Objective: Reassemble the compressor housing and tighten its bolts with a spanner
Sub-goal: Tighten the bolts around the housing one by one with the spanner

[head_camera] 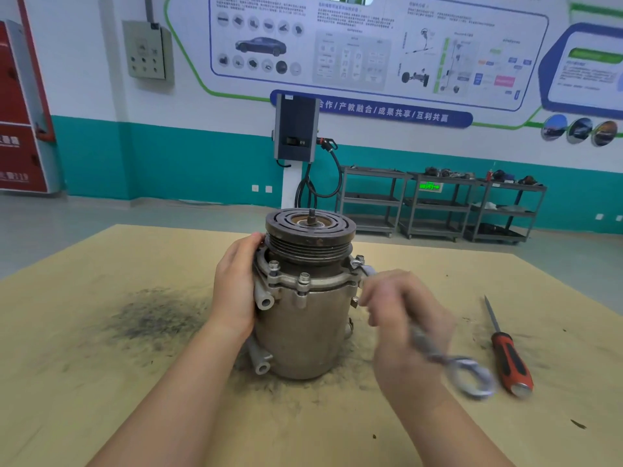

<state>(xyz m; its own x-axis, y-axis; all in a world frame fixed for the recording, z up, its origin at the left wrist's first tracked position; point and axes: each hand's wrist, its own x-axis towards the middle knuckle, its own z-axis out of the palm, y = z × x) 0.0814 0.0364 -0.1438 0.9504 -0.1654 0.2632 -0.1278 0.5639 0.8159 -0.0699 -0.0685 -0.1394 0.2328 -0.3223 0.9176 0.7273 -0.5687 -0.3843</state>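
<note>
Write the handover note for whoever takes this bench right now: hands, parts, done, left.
Left hand: flat against the compressor, steadying it upright on the table.
Right hand: blurred, holds the spanner; far end sits at the right flange bolt.
Done: housing closed, bolts in the flange ring, pulley on top.
Left: tighten this bolt, then the others; tightness cannot be judged.
Screwdriver lies unused to the right.

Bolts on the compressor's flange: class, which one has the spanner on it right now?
The bolt at the flange's right edge, beside the right hand. The spanner reaches it; the two front bolts stand free.
</note>
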